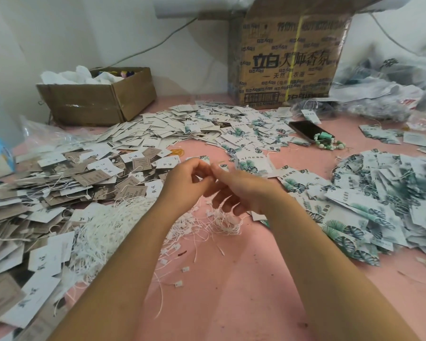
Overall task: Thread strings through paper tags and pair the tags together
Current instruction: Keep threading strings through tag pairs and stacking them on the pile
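My left hand point(185, 183) and my right hand point(241, 190) meet fingertip to fingertip above the pink table point(231, 291). Both pinch a thin white string point(208, 205) that trails down into a loose tangle of strings point(224, 221) under my right hand. The other fingers of my right hand are spread. A leaf-print tag point(202, 158) shows just behind my left fingertips; whether it is held I cannot tell. A bigger heap of white strings point(101, 230) lies to the left. Leaf-print tags point(379, 200) are piled on the right, brown and white tags point(47, 193) on the left.
More tags point(207, 126) spread across the back of the table. A phone point(305, 130) and a green bead bracelet point(330, 143) lie at the back right. A small cardboard box point(96, 102), a large printed carton point(288, 57) and plastic bags point(391, 89) line the wall.
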The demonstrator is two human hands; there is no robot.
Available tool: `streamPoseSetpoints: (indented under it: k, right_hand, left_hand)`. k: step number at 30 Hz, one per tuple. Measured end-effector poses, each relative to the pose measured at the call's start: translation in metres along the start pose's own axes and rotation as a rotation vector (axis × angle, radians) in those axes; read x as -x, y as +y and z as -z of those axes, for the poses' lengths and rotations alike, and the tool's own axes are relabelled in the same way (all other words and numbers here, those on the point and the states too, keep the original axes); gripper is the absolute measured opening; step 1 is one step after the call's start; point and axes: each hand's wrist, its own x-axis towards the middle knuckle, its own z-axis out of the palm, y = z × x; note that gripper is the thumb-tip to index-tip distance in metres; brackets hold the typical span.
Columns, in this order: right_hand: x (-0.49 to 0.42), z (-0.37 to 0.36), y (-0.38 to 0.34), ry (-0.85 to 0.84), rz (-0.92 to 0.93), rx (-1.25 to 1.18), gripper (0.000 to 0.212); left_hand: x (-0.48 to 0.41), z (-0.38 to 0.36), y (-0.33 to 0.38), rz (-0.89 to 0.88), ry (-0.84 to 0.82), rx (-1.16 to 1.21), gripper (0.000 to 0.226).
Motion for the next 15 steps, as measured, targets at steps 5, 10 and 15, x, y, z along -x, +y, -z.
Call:
streamPoseSetpoints:
  k: [5,10,15]
  right_hand:
    - [-0.002,0.006,-0.003,0.086,0.138,-0.508,0.018]
    - [-0.002,0.019,-0.004,0.234,0.234,-0.726,0.021]
    - [0.001,0.035,-0.001,0.407,0.272,-0.774,0.025]
  left_hand:
    - [0.001,0.001,0.005,-0.002,0.010,0.087,0.024]
    - [0.000,-0.001,-0.007,0.057,-0.037,-0.004,0.023]
    - [0.000,-0.003,-0.022,0.127,-0.092,-0.032,0.019]
